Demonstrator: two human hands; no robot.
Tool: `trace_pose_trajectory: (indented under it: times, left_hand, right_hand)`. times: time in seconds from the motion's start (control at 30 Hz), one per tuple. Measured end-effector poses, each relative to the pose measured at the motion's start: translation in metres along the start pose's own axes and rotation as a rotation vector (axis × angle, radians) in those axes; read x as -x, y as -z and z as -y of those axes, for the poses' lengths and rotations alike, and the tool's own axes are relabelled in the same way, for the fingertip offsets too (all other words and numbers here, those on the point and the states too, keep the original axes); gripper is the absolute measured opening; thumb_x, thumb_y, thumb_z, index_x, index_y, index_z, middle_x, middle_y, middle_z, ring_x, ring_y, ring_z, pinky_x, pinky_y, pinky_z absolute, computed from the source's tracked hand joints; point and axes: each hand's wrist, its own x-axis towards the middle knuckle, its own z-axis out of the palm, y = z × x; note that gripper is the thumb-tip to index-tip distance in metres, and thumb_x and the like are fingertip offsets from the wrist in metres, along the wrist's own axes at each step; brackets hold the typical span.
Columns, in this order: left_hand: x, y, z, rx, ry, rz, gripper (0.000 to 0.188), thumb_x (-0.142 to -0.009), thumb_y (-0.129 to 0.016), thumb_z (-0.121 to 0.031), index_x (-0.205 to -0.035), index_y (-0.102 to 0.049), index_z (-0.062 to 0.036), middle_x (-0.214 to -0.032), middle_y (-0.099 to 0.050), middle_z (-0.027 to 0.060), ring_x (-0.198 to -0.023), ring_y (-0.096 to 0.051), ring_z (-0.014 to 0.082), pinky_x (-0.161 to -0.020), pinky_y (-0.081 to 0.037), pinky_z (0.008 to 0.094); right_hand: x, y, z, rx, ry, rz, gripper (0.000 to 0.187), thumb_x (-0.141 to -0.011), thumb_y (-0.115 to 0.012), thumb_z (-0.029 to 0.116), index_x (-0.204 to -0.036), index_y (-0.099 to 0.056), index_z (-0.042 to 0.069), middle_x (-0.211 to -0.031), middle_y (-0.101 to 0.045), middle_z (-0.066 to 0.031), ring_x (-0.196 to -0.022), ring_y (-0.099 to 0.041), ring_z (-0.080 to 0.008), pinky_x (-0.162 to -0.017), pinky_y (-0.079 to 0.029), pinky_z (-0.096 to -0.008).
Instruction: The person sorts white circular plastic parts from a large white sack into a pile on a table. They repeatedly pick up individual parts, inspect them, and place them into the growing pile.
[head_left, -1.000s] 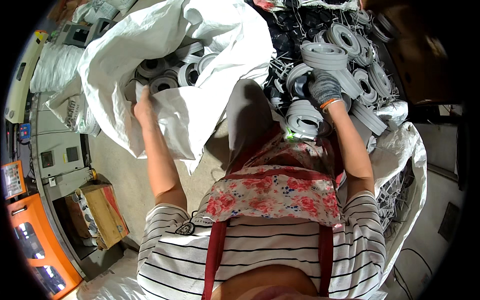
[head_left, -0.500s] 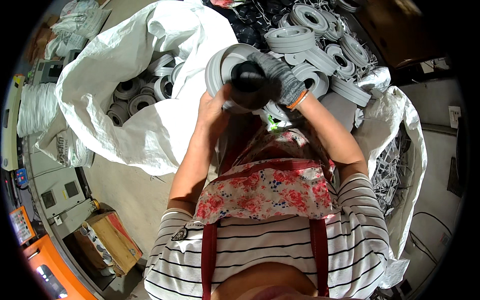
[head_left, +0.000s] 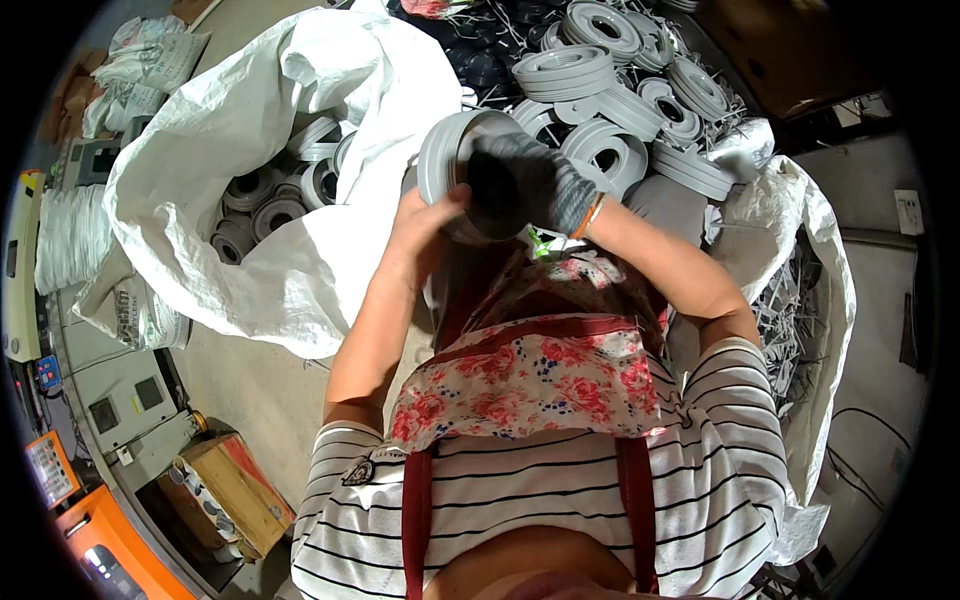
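Note:
My bare left hand [head_left: 424, 222] is closed round the lower left rim of a thick, grey plastic ring [head_left: 438, 160], with the thumb pressed on its near face. The ring is held up tilted, its opening turned toward my right. A dark round area [head_left: 492, 190] fills its middle; whether this is a black insert or shadow is hard to tell. My right hand [head_left: 562, 190], in a grey knit glove with an orange cuff, reaches to the ring's right side. Its fingers are dark and smeared by motion.
More grey rings [head_left: 605, 150] lie piled beyond my hands, near black parts [head_left: 480, 60]. On the left, a large white sack [head_left: 240, 300] gapes open with rings inside. Another white sack [head_left: 835, 300] on the right holds thin grey scraps. A cardboard box [head_left: 240, 490] stands lower left.
My gloved right hand has shifted slightly left and down against the ring, blurring as it moves. The ring has turned a little in my left hand, which keeps its hold.

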Motion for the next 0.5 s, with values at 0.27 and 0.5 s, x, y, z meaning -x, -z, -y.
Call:
trace_pose_trajectory:
  times: [0.27,0.5]
  left_hand:
    - [0.009,0.002,0.008,0.031,-0.148,-0.127,0.042,-0.077,-0.071,-0.013,-0.113,-0.054,-0.001,-0.097,-0.06,0.0046,-0.084,-0.057,0.0123,-0.075,-0.046,0.0254]
    - [0.012,0.018,-0.047,-0.917,-0.649,-0.662,0.091,-0.07,-0.079,-0.018,-0.14,-0.027,0.0055,-0.135,-0.043,0.0246,-0.121,-0.046,0.0272,-0.102,-0.034,0.0334]
  right_hand:
    - [-0.017,0.002,0.006,-0.055,-0.023,0.202,0.045,-0.078,-0.058,0.048,-0.106,-0.061,0.012,-0.083,-0.065,-0.0129,-0.073,-0.064,-0.027,-0.067,-0.051,-0.0375]
    - [-0.042,-0.004,-0.036,-0.145,0.083,0.056,0.062,-0.077,-0.064,0.049,-0.118,-0.053,0.003,-0.108,-0.058,-0.0154,-0.102,-0.054,-0.0284,-0.085,-0.044,-0.0393]
